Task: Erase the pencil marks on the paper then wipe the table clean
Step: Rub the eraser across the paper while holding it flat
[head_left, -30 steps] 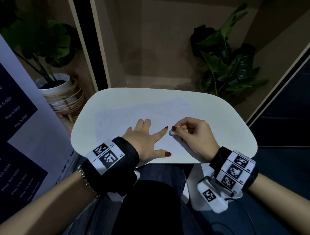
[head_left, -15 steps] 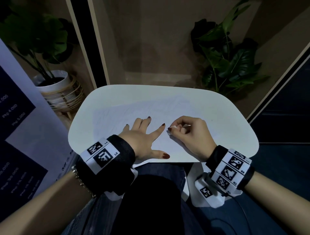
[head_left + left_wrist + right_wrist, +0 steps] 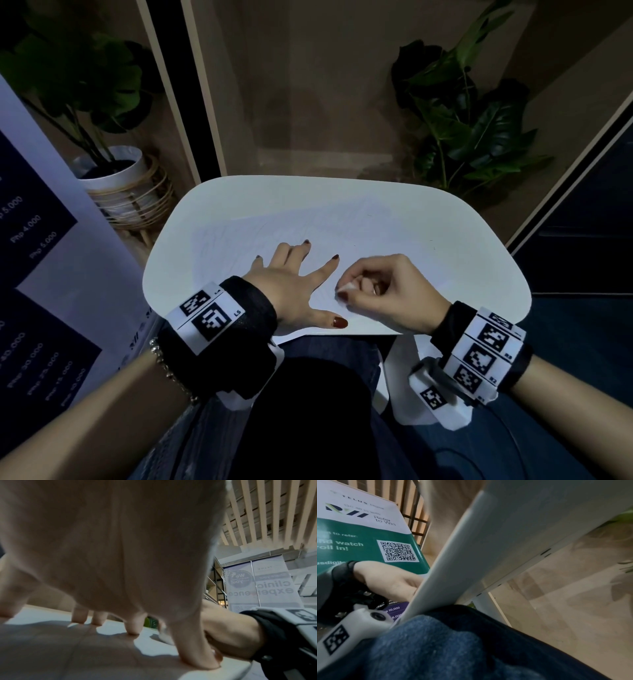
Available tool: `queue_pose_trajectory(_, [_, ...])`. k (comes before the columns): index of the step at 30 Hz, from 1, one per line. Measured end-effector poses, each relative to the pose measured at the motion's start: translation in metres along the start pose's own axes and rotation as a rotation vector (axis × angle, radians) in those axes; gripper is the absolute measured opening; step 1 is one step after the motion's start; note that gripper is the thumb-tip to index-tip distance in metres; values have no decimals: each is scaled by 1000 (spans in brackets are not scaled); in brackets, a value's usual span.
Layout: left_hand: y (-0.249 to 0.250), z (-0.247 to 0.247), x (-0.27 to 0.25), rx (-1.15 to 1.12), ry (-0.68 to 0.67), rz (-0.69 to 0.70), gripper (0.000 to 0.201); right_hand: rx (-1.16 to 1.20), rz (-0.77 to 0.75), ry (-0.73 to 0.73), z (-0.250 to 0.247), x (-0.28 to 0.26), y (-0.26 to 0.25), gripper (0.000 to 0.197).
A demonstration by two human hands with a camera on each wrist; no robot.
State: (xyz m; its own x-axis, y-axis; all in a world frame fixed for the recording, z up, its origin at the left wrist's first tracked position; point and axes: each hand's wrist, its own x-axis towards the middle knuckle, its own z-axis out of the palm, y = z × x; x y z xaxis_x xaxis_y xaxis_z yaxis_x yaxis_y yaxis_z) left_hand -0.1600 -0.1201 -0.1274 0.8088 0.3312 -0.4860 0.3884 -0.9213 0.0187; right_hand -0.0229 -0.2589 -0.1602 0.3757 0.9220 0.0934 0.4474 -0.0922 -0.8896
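Note:
A white sheet of paper (image 3: 359, 236) with faint pencil marks lies on the small white table (image 3: 486, 274). My left hand (image 3: 291, 277) lies flat on the paper with fingers spread, holding it down; the left wrist view shows its fingertips (image 3: 133, 630) pressing on the sheet. Just right of it, my right hand (image 3: 383, 291) pinches a small white eraser (image 3: 346, 287) between thumb and fingers, with the eraser down at the paper near the front edge. The right wrist view shows only the table's underside (image 3: 513, 540) and my left hand (image 3: 388, 580) at the edge.
A potted plant in a wicker stand (image 3: 120, 185) is on the floor at the left, a leafy plant (image 3: 462, 120) behind the table at the right. A printed banner (image 3: 41, 274) stands close on the left. My lap in jeans (image 3: 308, 411) is under the table's near edge.
My right hand with the eraser has shifted slightly left and toward me across the paper. My left hand has stayed flat on the sheet.

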Motion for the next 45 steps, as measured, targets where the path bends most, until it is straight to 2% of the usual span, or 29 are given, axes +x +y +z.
queue_pose_trajectory(2, [0, -1, 0, 1, -2, -3, 95, -27, -6, -89, -2, -2, -3, 4])
queue_pose_trajectory(7, [0, -3, -1, -4, -1, -4, 93, 34, 0, 167, 2, 2, 1, 4])
queue_pose_trajectory(11, [1, -2, -2, -17, 6, -5, 92, -49, -28, -21, -1, -3, -2, 4])
queue_pose_trajectory(12, [1, -2, -2, -17, 8, -5, 92, -63, -20, -29, -1, -5, -3, 6])
queue_pose_trajectory(16, [2, -4, -3, -14, -5, -12, 93, -101, 2, 180, -2, -3, 4, 9])
queue_pose_trajectory(18, [3, -5, -3, -14, -9, -14, 92, -120, -8, 210, -1, -2, 5, 9])
queue_pose_trajectory(23, [2, -3, -2, -11, -7, -16, 92, -122, -47, 18, 0, -6, 2, 6])
queue_pose_trajectory(29, [2, -4, -3, -8, -7, -11, 92, -153, -27, 59, -19, -3, 6, 4])
queue_pose_trajectory(34, [2, -2, -1, -11, -3, -15, 94, -248, -150, -55, 0, -2, -4, 5])
queue_pose_trajectory(40, [-1, 0, -1, -22, 13, -7, 93, -323, -49, -68, -32, 2, 2, 4])
queue_pose_trajectory(45, [0, 1, -2, 3, 28, -15, 91, -334, -116, -114, -18, 5, -5, 4])
